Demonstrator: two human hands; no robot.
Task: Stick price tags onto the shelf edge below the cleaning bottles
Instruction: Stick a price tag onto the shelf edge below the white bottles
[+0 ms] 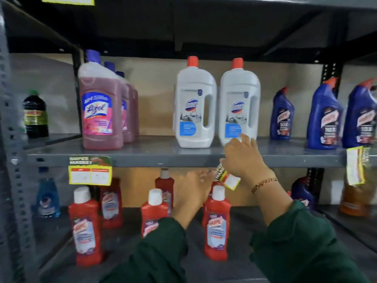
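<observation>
A grey shelf edge (155, 160) runs across the middle of the view under two white bottles with red caps (194, 107), pink bottles (100, 111) and blue bottles (324, 119). My right hand (242, 158) presses against the edge below the right white bottle and holds a price tag (227, 177) that hangs tilted beneath the edge. My left hand (192, 190) reaches up just left of the tag, fingertips near it; whether they touch it is blurred. One price tag (90, 170) is stuck to the edge below the pink bottles, another (356, 165) at the far right.
Red bottles with white caps (217, 223) stand on the lower shelf under my hands. A dark bottle (35, 115) stands at the far left beyond the perforated grey upright (12, 152). An orange bottle (355, 197) is at the lower right.
</observation>
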